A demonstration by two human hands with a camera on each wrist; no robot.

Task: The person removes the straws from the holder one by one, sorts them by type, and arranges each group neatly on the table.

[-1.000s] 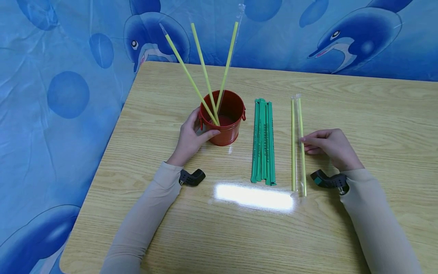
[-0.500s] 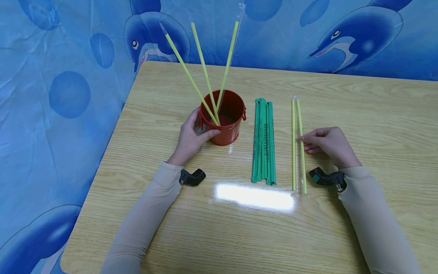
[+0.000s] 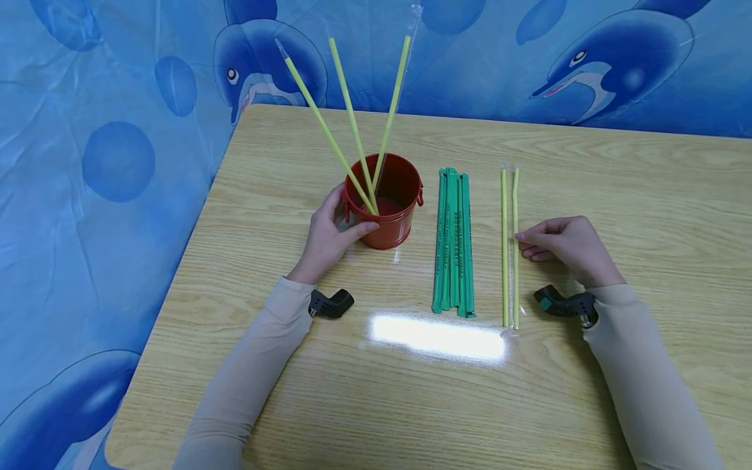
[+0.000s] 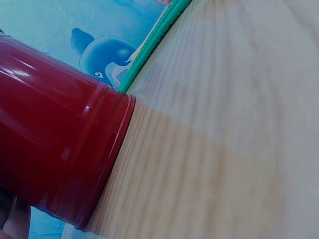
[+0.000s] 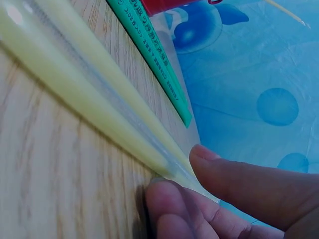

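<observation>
My left hand point(image 3: 326, 238) grips the small red metal bucket point(image 3: 384, 232) at its left side, thumb on the front wall. Three yellow straws in clear wrappers lean inside it, fanning out above the rim; one is the middle straw point(image 3: 348, 98). To the right, my right hand point(image 3: 566, 248) pinches a wrapped yellow straw point(image 3: 516, 281) between thumb and fingers, about halfway along it. A second yellow straw point(image 3: 505, 261) lies parallel, close on its left. In the right wrist view the thumb point(image 5: 249, 184) is at the straw's far part.
A bundle of green paper-wrapped straws point(image 3: 452, 241) lies between the bucket and the yellow pair. The wooden table point(image 3: 352, 405) has a bright light reflection near its middle. A blue dolphin-print sheet point(image 3: 147, 65) hangs behind and to the left.
The right-hand yellow straw has swung from a slant to nearly parallel with its neighbour, its near end shifting left. My left hand and the bucket have stayed put.
</observation>
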